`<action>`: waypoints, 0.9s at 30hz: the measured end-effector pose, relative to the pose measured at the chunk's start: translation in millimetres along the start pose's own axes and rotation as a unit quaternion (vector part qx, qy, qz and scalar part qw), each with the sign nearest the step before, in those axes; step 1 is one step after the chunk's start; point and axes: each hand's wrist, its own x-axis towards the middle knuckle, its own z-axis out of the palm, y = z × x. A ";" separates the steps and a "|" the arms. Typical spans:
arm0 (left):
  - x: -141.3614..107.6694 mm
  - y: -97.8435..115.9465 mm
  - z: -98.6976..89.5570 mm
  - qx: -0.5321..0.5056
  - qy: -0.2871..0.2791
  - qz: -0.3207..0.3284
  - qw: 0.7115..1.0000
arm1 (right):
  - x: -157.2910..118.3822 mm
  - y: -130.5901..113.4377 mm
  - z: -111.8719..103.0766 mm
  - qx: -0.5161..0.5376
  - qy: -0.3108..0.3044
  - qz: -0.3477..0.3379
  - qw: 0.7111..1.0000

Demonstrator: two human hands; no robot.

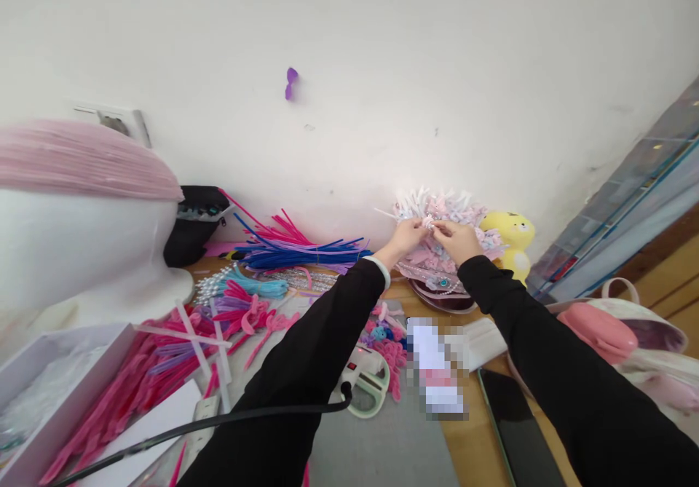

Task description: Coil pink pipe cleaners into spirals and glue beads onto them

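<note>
My left hand (407, 239) and my right hand (459, 241) meet with fingertips pinched together at the back right of the table. Between them is a small pale pink-and-white ornament (429, 223); its exact kind is too small to make out. Just behind and below lies a heap of pink and white fluffy decorations (431, 258) with beads and a blue gem, piled on a dark round plate (445, 300). A yellow plush toy (510, 236) stands right of the heap. Under my left forearm, a hot glue gun (365, 363) with a pale green handle lies on a grey mat.
Pipe cleaners in blue and pink (306, 254) lie along the wall. Left are a white mannequin head (81, 247), glue sticks (221, 356) and a white box (117, 349). A black cable (245, 416) crosses my left arm. A phone (518, 425) and a pink pouch (598, 333) sit at right.
</note>
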 end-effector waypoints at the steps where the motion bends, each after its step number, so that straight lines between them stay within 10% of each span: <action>1: 0.4 -0.1 -0.1 -0.001 -0.001 -0.001 1.000 | -0.2 0.4 -0.4 0.026 0.003 0.007 1.000; 6: 1.8 4.1 0.2 0.013 0.002 -0.004 1.000 | -2.3 -4.7 -5.8 -0.011 0.044 0.040 0.998; 12: -0.2 14.1 -5.9 0.027 -0.020 -0.015 0.999 | -3.2 -11.7 -8.5 -0.123 -0.100 0.024 0.987; 27: -7.8 6.9 -21.2 -0.060 -0.065 -0.075 0.993 | -6.6 -32.0 -0.8 -0.149 -0.147 -0.014 0.978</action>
